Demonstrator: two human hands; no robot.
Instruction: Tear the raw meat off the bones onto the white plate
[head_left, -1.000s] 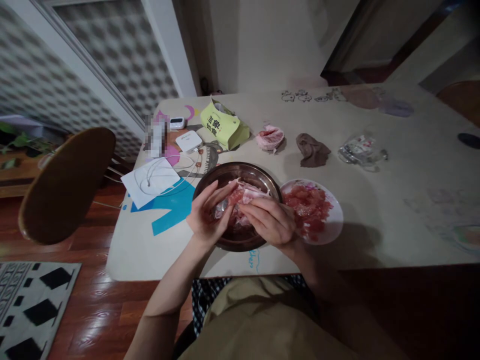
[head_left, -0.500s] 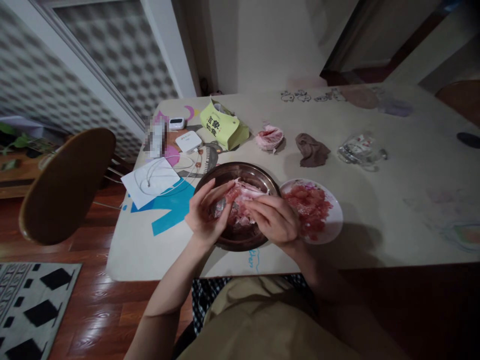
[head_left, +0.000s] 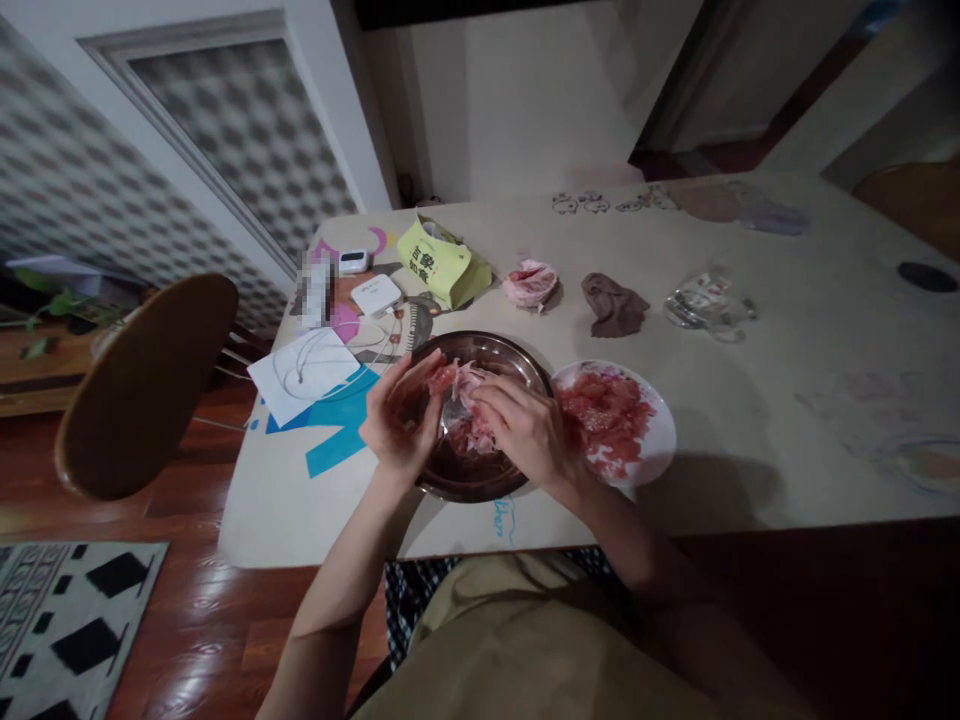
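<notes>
Over a steel bowl (head_left: 491,490), my left hand (head_left: 397,420) grips a piece of red pomelo flesh (head_left: 442,378) between thumb and fingers. My right hand (head_left: 525,425) pinches the pale pink membrane (head_left: 466,382) beside it; whether flesh and membrane are still joined, I cannot tell. Pinkish scraps of membrane (head_left: 474,438) lie in the bowl below, partly hidden by my right hand. Close to the right of the bowl stands a white plate (head_left: 660,445), heaped with loose red pomelo flesh (head_left: 607,415).
Behind the bowl are a pomelo chunk (head_left: 531,285) with pink pith, a crumpled brown cloth (head_left: 613,305) and a clear glass mug (head_left: 701,300). At the left lie a yellow-green paper bag (head_left: 444,260), a white device (head_left: 376,295) with a cable and a white sheet (head_left: 304,375).
My right hand has moved left, nearer my left hand, bringing the membrane along. The red flesh in my left hand now shows higher, by the bowl's left rim. The view has shifted slightly.
</notes>
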